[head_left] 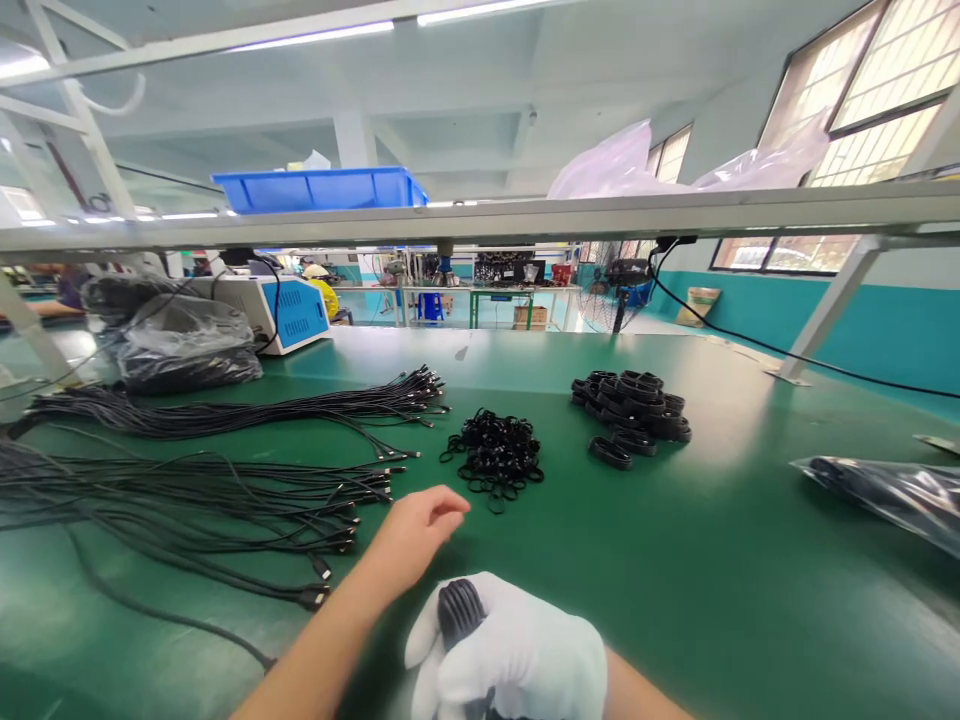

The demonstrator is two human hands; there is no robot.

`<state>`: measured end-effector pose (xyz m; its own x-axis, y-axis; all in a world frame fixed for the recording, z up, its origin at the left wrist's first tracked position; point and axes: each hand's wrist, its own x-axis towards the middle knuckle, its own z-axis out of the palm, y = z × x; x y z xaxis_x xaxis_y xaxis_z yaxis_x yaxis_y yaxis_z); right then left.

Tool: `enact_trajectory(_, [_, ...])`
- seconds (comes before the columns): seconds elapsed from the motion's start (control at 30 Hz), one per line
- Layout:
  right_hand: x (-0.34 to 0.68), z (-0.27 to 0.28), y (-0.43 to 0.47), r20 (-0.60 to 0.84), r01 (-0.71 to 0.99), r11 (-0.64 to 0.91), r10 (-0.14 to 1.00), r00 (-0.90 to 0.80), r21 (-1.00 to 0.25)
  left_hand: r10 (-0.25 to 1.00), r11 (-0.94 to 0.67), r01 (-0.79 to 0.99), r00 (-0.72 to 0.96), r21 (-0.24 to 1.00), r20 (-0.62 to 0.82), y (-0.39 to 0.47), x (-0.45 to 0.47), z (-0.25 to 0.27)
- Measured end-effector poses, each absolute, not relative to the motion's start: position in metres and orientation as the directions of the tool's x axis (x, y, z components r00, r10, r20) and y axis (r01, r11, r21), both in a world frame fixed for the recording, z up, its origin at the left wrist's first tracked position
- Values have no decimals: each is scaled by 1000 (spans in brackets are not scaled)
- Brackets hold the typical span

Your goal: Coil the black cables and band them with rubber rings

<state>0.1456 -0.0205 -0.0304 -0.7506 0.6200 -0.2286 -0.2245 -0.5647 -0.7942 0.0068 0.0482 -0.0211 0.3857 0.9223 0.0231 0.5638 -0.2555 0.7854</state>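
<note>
My bare left hand is just short of a pile of small black rings, with thumb and forefinger drawn close together. Whatever they may hold is hidden. A white glove covers my right hand, which is closed around a coiled black cable low in the middle of the view. Left of my bare hand lie bundles of straight black cables, their plug ends pointing toward the ring pile. A heap of coiled black cables sits farther back on the right.
The green tabletop carries a blue-and-white machine and a plastic bag at back left. A clear bag of black items lies at right. Overhead runs a shelf holding a blue bin.
</note>
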Motion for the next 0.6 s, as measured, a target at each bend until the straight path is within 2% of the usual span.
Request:
enact_trajectory(0.13, [144,-38,-18,-182,-354,-515,729,-660,-781,917,-277,617,400,737,10,73,49,-46])
enact_trajectory(0.23, [143,-37,-19,-204,-340,-488,763,-613,-804,922,-245,613,388,751,-15,76,58,-58])
enact_trajectory(0.37, [143,-28,-19,-226,-264,-408,823,-521,-874,950,-119,505,309,855,-50,68,34,-50])
enact_trajectory(0.5, [142,-22,-13,-230,-131,-251,961,-156,-959,947,44,251,297,967,-120,39,4,-34])
enact_trajectory(0.6, [138,-26,-9,-195,-114,-189,979,49,-975,927,161,73,332,984,-176,12,-3,-32])
